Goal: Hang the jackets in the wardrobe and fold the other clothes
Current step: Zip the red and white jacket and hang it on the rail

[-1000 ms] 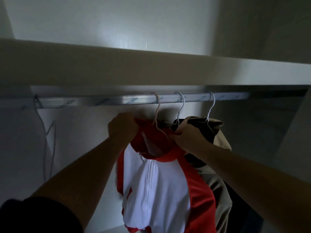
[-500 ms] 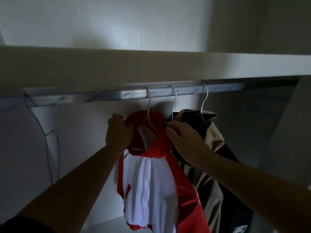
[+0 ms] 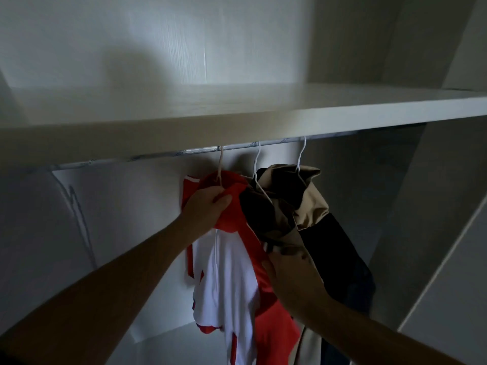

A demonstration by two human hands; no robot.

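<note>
A red and white jacket hangs on a white hanger from the metal rail inside the wardrobe. My left hand grips the red collar just under the hanger's hook. To its right a beige and black jacket hangs on another white hanger. My right hand is lower down, between the two jackets, its fingers against the red side of the first jacket and the dark cloth; how its fingers lie is hard to see.
A white shelf runs just above the rail. A third white hanger hangs between the two jackets. The wardrobe's back wall is bare at the left, and a side panel closes the right.
My right hand has dropped from the collar to the jacket's side. The left hand has shifted right on the collar. The view has tilted upward, showing more of the shelf.
</note>
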